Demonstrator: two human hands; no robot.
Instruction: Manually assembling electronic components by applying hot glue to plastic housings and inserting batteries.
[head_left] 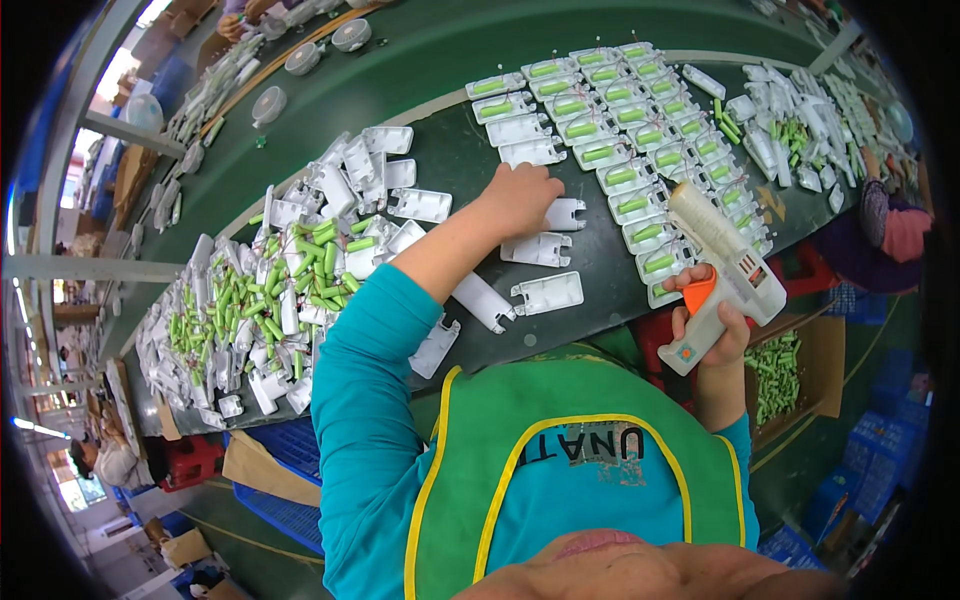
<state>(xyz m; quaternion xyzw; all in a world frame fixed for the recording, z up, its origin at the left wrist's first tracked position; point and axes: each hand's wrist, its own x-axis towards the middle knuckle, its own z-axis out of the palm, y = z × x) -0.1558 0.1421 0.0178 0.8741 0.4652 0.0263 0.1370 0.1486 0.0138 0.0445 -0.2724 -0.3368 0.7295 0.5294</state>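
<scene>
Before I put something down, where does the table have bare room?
Bare table lies between the plain white cases and the rows with green batteries; another patch, beside the left hand, between these cases and the left heap. Crowded: this heap and the far-right heap.

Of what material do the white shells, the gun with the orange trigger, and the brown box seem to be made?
White shells: probably moulded plastic, satin; thin rounded walls, soft highlights.
Gun: body likely hard plastic, smooth; the orange trigger looks plastic too, evenly coloured.
Brown box: apparently cardboard, matte, with flat sides.
</scene>
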